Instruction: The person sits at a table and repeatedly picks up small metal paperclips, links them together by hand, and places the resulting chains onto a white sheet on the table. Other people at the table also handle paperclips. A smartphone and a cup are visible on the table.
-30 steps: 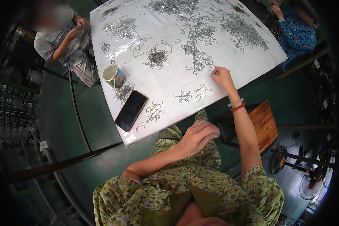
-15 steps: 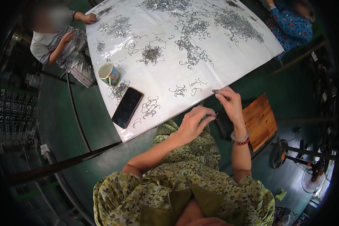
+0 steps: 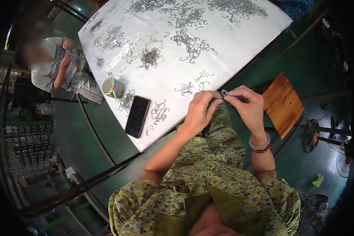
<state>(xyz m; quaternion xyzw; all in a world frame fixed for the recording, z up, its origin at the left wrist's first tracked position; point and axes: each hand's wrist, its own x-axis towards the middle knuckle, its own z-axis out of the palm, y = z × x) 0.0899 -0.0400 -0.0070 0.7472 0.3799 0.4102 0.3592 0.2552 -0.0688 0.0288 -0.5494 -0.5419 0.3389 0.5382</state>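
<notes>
My left hand (image 3: 201, 111) and my right hand (image 3: 248, 107) meet just off the near edge of the table. Between the fingertips sits a small metal piece (image 3: 224, 93), shaped like a loop or hook, gripped by my right thumb and forefinger. My left thumb and fingers are pinched right beside it; what they grip is too small to make out. On the white tabletop (image 3: 177, 114) close to my left hand lie small groups of bent wire hooks (image 3: 187, 88). More wire hooks (image 3: 160, 111) are heaped beside a dark phone (image 3: 137, 117).
A patterned paper cup (image 3: 114, 87) stands near the left edge of the table. Larger piles of metal hooks (image 3: 188, 17) cover the far part. A person (image 3: 61, 69) sits at the left. To my right is a wooden stool (image 3: 283, 105), with a fan (image 3: 343, 164) beyond.
My hands, apart before, have come together, the right one lowered from over the table edge. The view has shifted, and the person on the left has drawn a hand back from the table.
</notes>
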